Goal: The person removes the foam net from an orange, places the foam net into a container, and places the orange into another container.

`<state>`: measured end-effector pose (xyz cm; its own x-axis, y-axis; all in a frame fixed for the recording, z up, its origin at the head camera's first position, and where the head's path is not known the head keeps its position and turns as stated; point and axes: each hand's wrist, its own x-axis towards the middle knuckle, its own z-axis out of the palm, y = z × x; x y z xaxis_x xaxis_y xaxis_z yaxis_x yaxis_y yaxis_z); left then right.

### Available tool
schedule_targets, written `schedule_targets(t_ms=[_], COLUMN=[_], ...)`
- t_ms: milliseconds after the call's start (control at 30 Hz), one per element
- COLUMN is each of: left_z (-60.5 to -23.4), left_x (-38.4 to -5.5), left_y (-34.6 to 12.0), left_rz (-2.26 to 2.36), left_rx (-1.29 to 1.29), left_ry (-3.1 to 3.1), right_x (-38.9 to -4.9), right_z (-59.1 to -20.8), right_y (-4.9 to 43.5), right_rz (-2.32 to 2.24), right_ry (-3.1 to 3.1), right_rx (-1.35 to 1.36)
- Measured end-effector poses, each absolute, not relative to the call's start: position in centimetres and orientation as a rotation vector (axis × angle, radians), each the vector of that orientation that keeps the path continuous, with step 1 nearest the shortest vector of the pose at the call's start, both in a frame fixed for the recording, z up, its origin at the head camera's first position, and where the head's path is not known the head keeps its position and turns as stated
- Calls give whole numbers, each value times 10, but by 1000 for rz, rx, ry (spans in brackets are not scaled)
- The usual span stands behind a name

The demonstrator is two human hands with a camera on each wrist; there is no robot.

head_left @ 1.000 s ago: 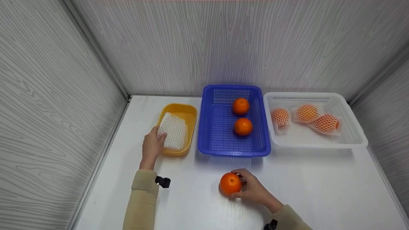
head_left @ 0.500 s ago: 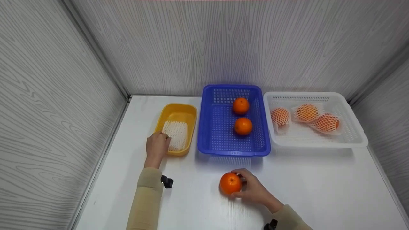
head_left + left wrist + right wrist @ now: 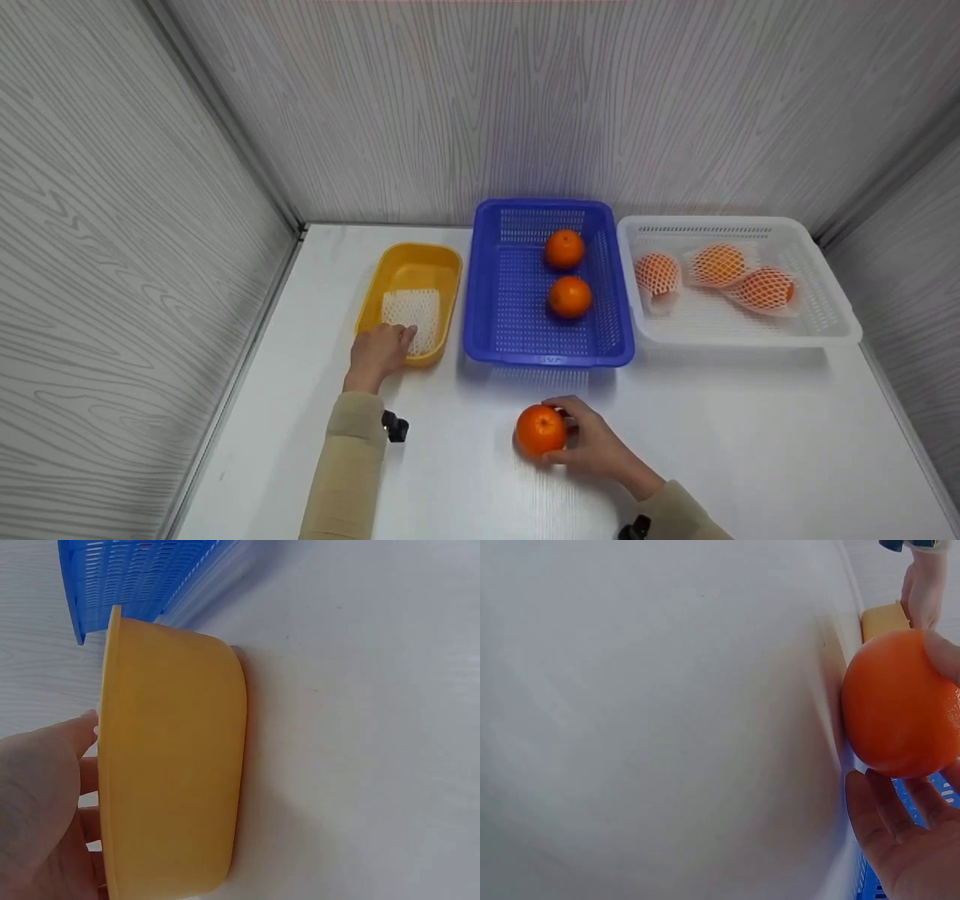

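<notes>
In the head view my left hand (image 3: 377,354) reaches over the near left rim of the yellow container (image 3: 425,255). Its fingers are bent down over the white foam nets (image 3: 415,309) lying inside, with the thumb toward the right. The left wrist view shows the fingers passing behind the container's rim, their tips hidden; I cannot tell whether they pinch a net. On the table in front of the blue basket, my right hand (image 3: 592,448) holds a bare orange (image 3: 541,430), thumb on its near side and fingers around its far side.
The blue basket (image 3: 550,361) stands at the back centre with two bare oranges (image 3: 570,297) in it. To its right, a white basket (image 3: 750,339) contains three net-wrapped oranges (image 3: 718,265). Wood-grain panels (image 3: 525,105) enclose the table at the back and sides.
The foam nets, tilted up at the left hand a second ago, now lie flatter in the container. My left hand has moved right and slightly nearer. The right hand and its orange stay put.
</notes>
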<state>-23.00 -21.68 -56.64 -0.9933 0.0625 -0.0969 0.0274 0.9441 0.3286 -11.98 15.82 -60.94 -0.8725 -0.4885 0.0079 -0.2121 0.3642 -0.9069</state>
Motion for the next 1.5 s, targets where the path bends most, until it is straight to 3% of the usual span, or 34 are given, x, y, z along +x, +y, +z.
schedule_targets(t_ms=[500,900,1367,1500], left_z=[-563,-545,-537,-539], left_x=[-219,-202,-189,-186], left_y=[-215,-199,-170,-161], left_rz=[655,962,1306,1345], left_rx=[21,-31,98,113], left_ry=[3085,3128,3108,3076], right_x=[-118,-131,-148,-151], right_z=[-548,-555,-518,-492], right_y=[157,165,171,171], right_rz=[-1558,-1591,-1625,-1638], right_ry=[2368,2415,2492,2499], right_rx=[-627,-743,-761,-756])
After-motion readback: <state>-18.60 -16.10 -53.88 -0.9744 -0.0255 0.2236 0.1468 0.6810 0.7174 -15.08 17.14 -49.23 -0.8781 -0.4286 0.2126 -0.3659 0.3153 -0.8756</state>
